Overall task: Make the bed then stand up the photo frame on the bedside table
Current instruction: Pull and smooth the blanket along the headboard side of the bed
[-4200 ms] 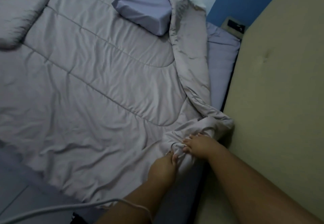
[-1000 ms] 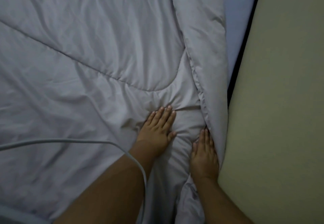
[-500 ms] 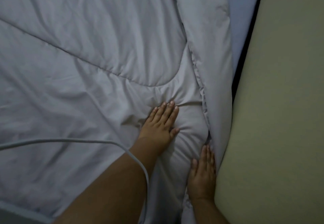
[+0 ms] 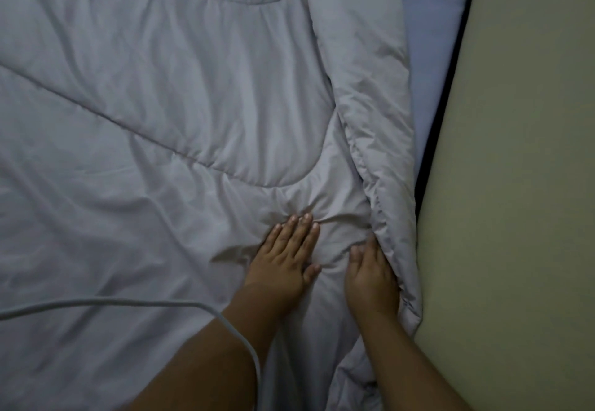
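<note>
Quilt [image 4: 193, 104], lower centre: we are pressing left hand [image 4: 286, 249] flat, fingers straight, smoothing creases; right hand [image 4: 370, 272], fingers likewise extended, is bracing rolled edge [image 4: 380, 120] for tucking.

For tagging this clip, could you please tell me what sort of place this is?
Most likely a bedroom: a quilted grey comforter spread flat, a bluish sheet showing at its edge, and a beige panel alongside.

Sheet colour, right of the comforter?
The sheet is plain pale bluish-lavender; head view shows it best.
</note>
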`<state>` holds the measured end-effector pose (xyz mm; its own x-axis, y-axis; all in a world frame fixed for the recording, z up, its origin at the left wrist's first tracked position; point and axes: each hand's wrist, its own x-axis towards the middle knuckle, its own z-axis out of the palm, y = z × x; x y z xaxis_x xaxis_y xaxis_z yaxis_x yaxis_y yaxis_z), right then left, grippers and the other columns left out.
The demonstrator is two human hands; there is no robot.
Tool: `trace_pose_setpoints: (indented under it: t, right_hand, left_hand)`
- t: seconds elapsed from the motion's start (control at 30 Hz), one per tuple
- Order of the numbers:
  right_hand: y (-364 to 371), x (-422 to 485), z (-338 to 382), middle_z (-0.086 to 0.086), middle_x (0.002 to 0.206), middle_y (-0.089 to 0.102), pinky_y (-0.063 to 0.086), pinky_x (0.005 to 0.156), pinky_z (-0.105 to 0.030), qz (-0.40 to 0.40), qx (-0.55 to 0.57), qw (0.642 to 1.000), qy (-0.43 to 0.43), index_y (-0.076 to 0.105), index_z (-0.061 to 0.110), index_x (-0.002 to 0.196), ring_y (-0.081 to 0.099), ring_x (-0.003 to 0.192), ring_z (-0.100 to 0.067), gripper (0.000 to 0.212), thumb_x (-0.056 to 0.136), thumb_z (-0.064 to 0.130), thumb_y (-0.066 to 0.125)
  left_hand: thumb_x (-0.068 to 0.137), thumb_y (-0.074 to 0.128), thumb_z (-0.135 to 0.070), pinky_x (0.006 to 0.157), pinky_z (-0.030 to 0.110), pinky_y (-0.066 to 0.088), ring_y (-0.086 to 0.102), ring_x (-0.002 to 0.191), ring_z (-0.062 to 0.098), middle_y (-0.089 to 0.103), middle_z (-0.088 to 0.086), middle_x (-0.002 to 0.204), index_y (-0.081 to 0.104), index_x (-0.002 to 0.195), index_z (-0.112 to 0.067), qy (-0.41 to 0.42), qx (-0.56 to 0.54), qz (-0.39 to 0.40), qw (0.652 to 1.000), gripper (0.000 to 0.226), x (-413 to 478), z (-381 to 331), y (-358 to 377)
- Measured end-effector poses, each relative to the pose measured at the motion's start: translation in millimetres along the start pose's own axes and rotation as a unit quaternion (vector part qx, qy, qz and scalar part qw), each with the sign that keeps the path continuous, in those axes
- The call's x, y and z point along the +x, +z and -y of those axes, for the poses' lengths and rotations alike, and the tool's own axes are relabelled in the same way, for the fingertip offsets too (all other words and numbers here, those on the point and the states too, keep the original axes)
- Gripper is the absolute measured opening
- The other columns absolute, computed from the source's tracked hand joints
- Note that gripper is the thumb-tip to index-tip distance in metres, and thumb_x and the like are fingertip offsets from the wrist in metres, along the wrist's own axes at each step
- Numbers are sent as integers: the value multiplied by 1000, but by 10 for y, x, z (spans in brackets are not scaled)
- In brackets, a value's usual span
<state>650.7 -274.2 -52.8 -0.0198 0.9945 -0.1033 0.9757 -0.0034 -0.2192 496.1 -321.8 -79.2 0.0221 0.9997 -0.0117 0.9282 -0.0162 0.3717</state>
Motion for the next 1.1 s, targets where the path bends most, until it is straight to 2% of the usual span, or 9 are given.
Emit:
trace_pose_setpoints:
  t: [0.1,0.17,0.27,0.3,0.37,0.47,0.57,0.8,1.1]
  right_hand:
    - [24,148,68,-12,153,31,5,114,-14,16,-4,994,-106,28,5,146,28,140,-19,66,98,48,16]
    - [16,198,-21,-6,156,24,7,116,-21,64,15,997,-49,22,12,149,24,144,-20,62,98,48,19]
    - [-15,180,-85,-11,158,20,8,120,-35,57,10,998,13,22,15,149,15,146,-25,67,94,53,18]
    - [-59,180,-46,-11,159,16,6,120,-35,76,1,997,21,19,16,150,12,147,-26,64,96,51,20]
    - [-161,209,52,-10,160,12,9,120,-38,122,-5,992,37,11,19,151,12,147,-26,59,100,44,24]
    - [-425,224,319,-7,159,19,22,116,-39,162,5,986,34,9,19,152,26,142,-28,57,101,41,23]
    - [-711,236,718,-9,160,13,11,120,-34,169,12,985,-20,15,10,150,14,146,-22,57,102,38,24]
    - [-1819,206,1936,-5,160,11,3,119,-33,100,6,991,-88,12,12,151,6,148,-18,58,101,40,21]
    - [-2687,-167,3996,-6,160,13,4,120,-36,29,5,996,-88,13,11,151,7,148,-21,61,101,44,21]
  left_hand:
    - [90,36,-49,114,36,15,32,137,21,44,7,148,44,141,-14,-1,0,31,1000,62,23,-2,-19]
    - [89,35,-49,115,35,11,32,137,22,44,7,148,39,142,-16,7,-5,53,999,63,39,6,-28]
    - [87,32,-52,114,34,9,38,136,25,46,7,146,38,141,-17,-3,-16,109,994,66,85,2,-111]
    - [86,28,-55,115,34,9,39,138,26,42,7,149,36,144,-17,-3,-20,128,992,70,110,-2,-175]
    - [85,14,-60,118,32,5,20,147,22,17,2,160,18,152,-22,14,-21,157,987,77,172,13,-362]
    - [97,23,-53,120,32,2,0,149,17,-3,-3,162,0,152,-26,-3,-52,199,979,66,278,66,-781]
    - [100,26,-48,121,32,2,-3,149,18,-6,-3,162,-2,152,-24,-4,-51,185,981,64,363,141,-1328]
    - [99,22,-53,119,30,-2,-10,148,13,-11,-8,160,-7,151,-28,13,-36,103,994,65,491,566,-2875]
    - [98,20,-55,121,35,-1,-12,148,16,-13,-5,160,-11,150,-28,40,69,37,996,67,229,1912,-4809]
